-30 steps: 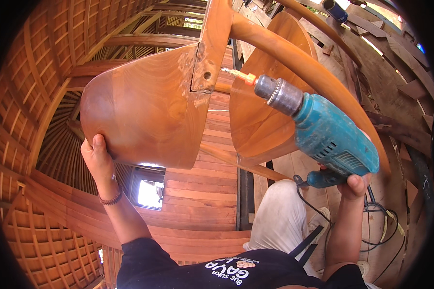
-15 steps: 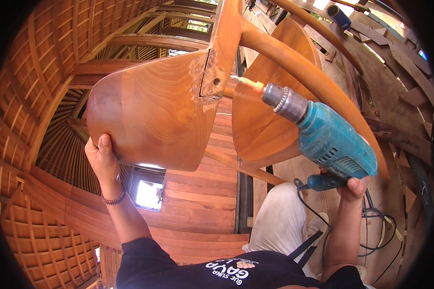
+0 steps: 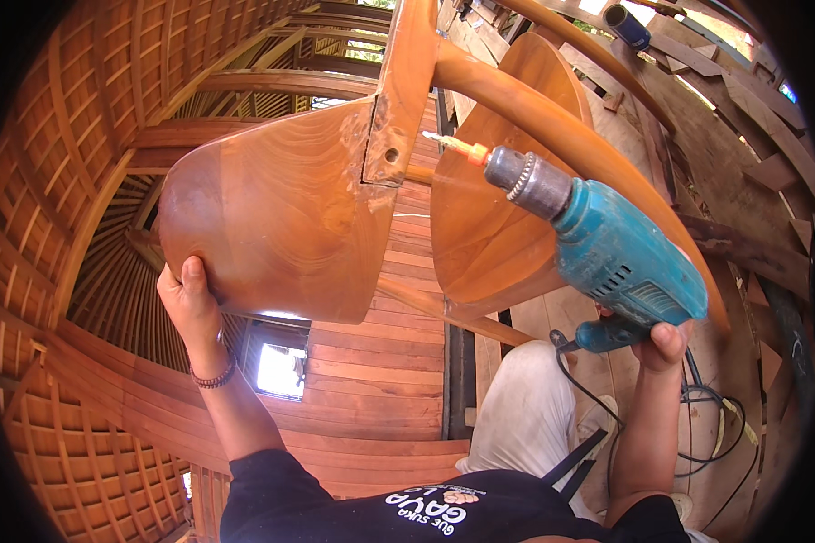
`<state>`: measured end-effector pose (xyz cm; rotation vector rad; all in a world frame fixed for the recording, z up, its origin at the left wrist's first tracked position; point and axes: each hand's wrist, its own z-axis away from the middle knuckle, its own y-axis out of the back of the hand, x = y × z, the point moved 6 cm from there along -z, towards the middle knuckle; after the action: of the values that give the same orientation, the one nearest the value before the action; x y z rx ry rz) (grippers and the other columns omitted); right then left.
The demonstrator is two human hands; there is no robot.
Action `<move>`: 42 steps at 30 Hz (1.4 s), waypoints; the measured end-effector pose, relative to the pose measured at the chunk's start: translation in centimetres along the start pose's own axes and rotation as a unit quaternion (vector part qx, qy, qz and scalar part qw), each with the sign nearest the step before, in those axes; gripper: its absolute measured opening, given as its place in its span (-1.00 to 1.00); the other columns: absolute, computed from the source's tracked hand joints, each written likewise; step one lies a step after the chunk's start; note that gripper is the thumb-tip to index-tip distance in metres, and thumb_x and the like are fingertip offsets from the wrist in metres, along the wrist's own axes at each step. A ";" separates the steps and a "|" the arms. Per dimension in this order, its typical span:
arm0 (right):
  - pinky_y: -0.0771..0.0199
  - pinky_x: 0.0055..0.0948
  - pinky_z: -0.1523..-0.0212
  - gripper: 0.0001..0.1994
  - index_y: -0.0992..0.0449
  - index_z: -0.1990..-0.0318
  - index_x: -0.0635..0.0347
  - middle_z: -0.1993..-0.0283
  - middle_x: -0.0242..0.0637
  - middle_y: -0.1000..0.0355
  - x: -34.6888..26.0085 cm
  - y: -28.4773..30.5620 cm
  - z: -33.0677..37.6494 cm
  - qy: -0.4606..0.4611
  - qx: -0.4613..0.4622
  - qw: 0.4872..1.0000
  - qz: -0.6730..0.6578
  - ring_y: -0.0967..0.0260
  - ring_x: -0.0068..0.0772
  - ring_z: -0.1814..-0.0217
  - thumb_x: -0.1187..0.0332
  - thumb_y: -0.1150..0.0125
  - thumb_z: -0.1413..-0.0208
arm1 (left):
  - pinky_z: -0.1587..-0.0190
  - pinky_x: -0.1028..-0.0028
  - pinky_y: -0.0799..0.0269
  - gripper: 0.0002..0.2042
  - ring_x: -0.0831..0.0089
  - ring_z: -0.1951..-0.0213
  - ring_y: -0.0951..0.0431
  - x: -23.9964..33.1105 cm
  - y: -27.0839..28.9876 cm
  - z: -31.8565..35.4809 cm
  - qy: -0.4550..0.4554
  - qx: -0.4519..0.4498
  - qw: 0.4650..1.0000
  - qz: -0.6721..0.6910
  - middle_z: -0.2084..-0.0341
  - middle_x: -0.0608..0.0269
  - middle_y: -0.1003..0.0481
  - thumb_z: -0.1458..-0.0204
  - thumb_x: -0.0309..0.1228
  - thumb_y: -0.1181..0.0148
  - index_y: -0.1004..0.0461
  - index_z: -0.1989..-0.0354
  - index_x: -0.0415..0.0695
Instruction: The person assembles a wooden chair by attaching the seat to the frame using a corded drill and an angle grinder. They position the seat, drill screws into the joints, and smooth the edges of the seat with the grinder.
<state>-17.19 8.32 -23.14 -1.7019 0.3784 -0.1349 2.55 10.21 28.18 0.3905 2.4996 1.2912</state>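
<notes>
My right hand (image 3: 666, 344) grips a teal power drill (image 3: 629, 253) by its handle, its fingers mostly hidden behind the body. In the chuck (image 3: 527, 181) sits a bit with an orange collar (image 3: 476, 153), its tip pointing left. That tip is apart from a wooden chair leg (image 3: 391, 136), close to a round hole (image 3: 391, 155) in its end block. My left hand (image 3: 190, 299) holds the lower left edge of a broad, polished wooden panel (image 3: 272, 213), thumb on the face and fingers behind it. The panel joins the leg along a rough, stained seam.
Behind the drill are a second rounded wooden panel (image 3: 493, 217) and a curved wooden rail (image 3: 552, 113). A black power cord (image 3: 598, 398) loops down near my knee (image 3: 521, 398). Scrap boards (image 3: 752, 136) and a blue cylinder (image 3: 627, 27) lie at the upper right.
The wooden piece shifts slightly left in the view. The drill also moves a little left, its bit now level with a point just above the hole. Both hands keep their hold.
</notes>
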 end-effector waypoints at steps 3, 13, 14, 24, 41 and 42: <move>-0.65 -0.24 0.25 -0.03 -0.08 -0.30 0.31 0.07 0.00 -0.45 0.1 0.0 -0.1 0.004 -0.011 1.000 0.007 -0.56 -0.16 0.28 0.02 -0.46 0.23 | -0.05 0.47 -0.32 -0.32 0.46 0.07 -0.46 0.2 -0.2 0.0 -0.003 0.000 1.000 0.005 0.10 0.20 -0.52 -0.13 0.13 -0.17 -0.44 -0.03 -0.38; -0.67 -0.29 0.14 -0.04 -0.20 -0.21 0.37 -0.05 -0.02 -0.40 -0.1 -0.6 -0.5 -0.019 0.000 1.000 -0.008 -0.51 -0.21 0.06 0.02 -0.54 0.33 | -0.05 0.47 -0.32 -0.32 0.47 0.07 -0.46 0.0 0.0 0.0 -0.003 -0.002 1.000 0.003 0.10 0.21 -0.52 -0.12 0.13 -0.18 -0.45 -0.03 -0.38; -0.67 -0.29 0.14 -0.04 -0.21 -0.21 0.37 -0.05 -0.03 -0.40 -0.2 -0.7 -0.6 -0.017 0.001 1.000 -0.008 -0.51 -0.21 0.06 0.02 -0.54 0.33 | -0.05 0.47 -0.33 -0.32 0.47 0.08 -0.46 0.0 0.0 -0.1 -0.004 0.000 1.000 0.002 0.11 0.21 -0.52 -0.12 0.13 -0.18 -0.45 -0.03 -0.38; -0.67 -0.35 0.30 -0.09 -0.23 -0.17 0.36 0.01 -0.01 -0.43 -0.2 -1.0 -0.7 -0.005 0.004 1.000 -0.009 -0.54 -0.24 0.18 0.03 -0.53 0.33 | 0.26 0.60 -0.27 -0.45 0.65 0.36 -0.36 1.9 -1.1 -0.1 -0.028 0.044 0.999 0.014 0.43 0.44 -0.48 -0.09 0.12 -0.24 -0.52 0.29 -0.26; -0.66 -0.30 0.35 -0.13 -0.23 -0.17 0.39 0.10 0.03 -0.46 -0.6 -1.8 -2.0 0.036 -0.014 0.999 -0.015 -0.55 -0.19 0.30 0.06 -0.48 0.26 | 0.27 0.56 -0.33 -0.46 0.62 0.36 -0.38 3.2 -1.9 -1.4 -0.024 0.034 0.999 -0.021 0.45 0.39 -0.48 -0.12 0.06 -0.24 -0.50 0.32 -0.33; -0.66 -0.30 0.35 -0.14 -0.23 -0.17 0.39 0.11 0.03 -0.46 -0.6 -1.7 -2.2 0.034 -0.020 0.999 -0.017 -0.55 -0.19 0.31 0.06 -0.47 0.26 | 0.27 0.56 -0.33 -0.46 0.62 0.36 -0.38 3.2 -1.9 -1.6 -0.022 0.031 0.999 -0.025 0.45 0.39 -0.49 -0.11 0.06 -0.24 -0.50 0.32 -0.34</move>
<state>-18.15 6.61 -21.06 -1.7473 0.4043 -0.2111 -1.24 9.14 27.07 0.3644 2.5021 1.1754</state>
